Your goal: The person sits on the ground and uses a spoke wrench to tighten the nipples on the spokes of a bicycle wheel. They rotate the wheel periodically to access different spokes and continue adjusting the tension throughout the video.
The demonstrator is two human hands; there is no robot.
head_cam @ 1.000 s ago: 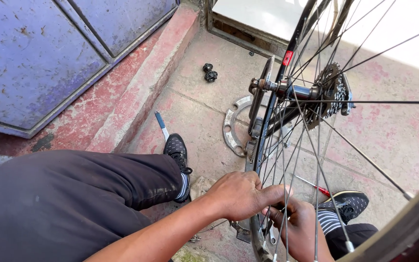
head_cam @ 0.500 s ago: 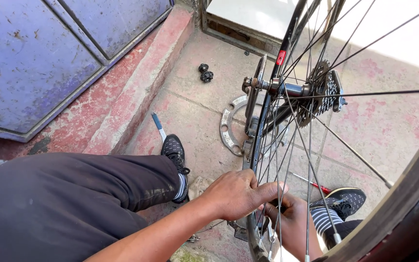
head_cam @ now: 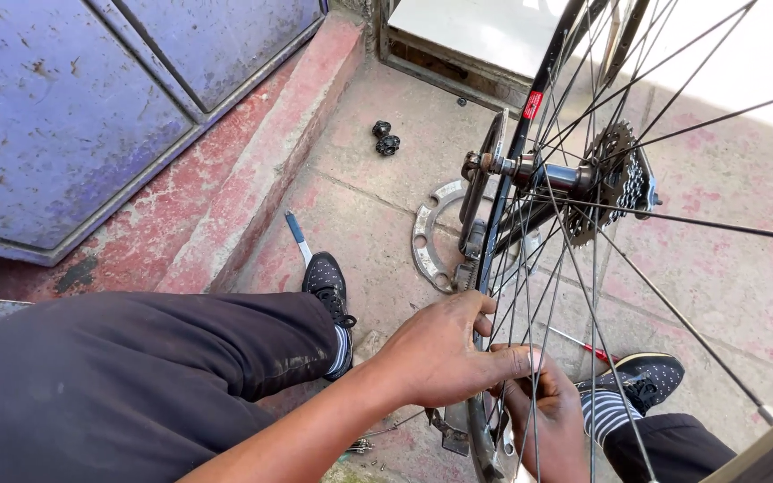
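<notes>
Head view: our left hand (head_cam: pixel 440 353) pinches the bicycle wheel (head_cam: pixel 530 268) rim; our right hand (head_cam: pixel 547 420) curls around spokes (head_cam: pixel 597 295) beside it.

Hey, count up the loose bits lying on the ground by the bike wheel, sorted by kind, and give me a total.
Small black round parts: 2
Silver toothed ring: 1
Blue-handled tool: 1
Red-handled tool: 1
Total: 5

Worn blue metal door (head_cam: pixel 91 98) on your far left, faded red step (head_cam: pixel 252 170) below it. Cracked concrete floor (head_cam: pixel 369 224) with reddish stains; bright sunlight far right.
</notes>
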